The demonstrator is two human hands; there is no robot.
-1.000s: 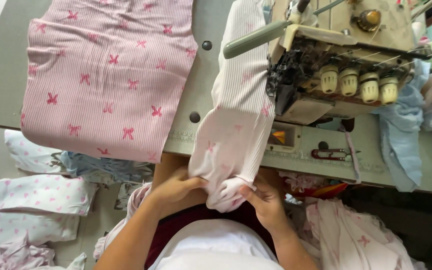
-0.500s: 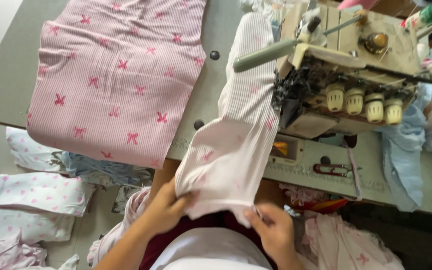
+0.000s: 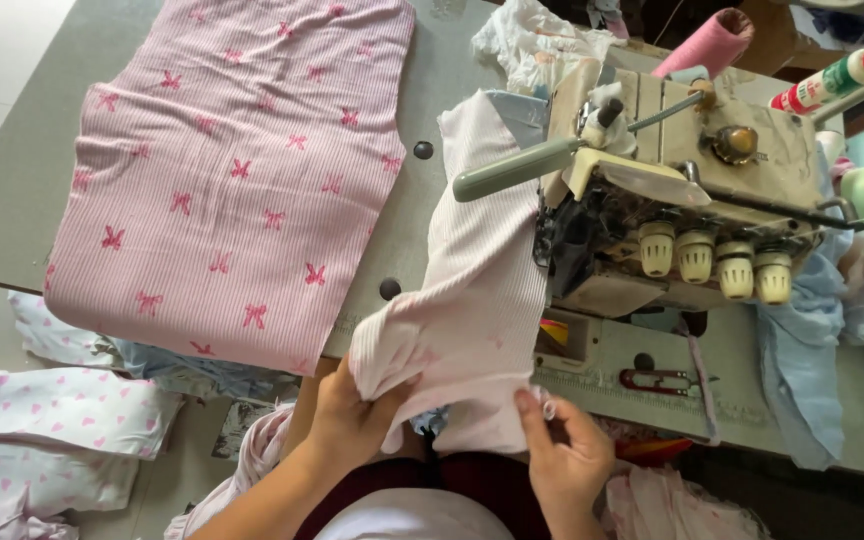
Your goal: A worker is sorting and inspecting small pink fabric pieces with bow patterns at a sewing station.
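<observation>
Left hand (image 3: 347, 425) grips the pale pink ribbed fabric piece (image 3: 472, 310); right hand (image 3: 567, 455) apparently pinches its hem. Align edges squarely before feeding.

A: Which parts are hidden?

B: The left hand's (image 3: 347, 425) fingers, tucked under the pale pink cloth (image 3: 472, 300); the needle area of the sewing machine (image 3: 672, 200), dark and covered by cloth.

A: And cut off?

B: The patterned pink fabric (image 3: 232, 170) at the top edge; both forearms at the bottom edge; the table (image 3: 12, 200) at the left.
</observation>
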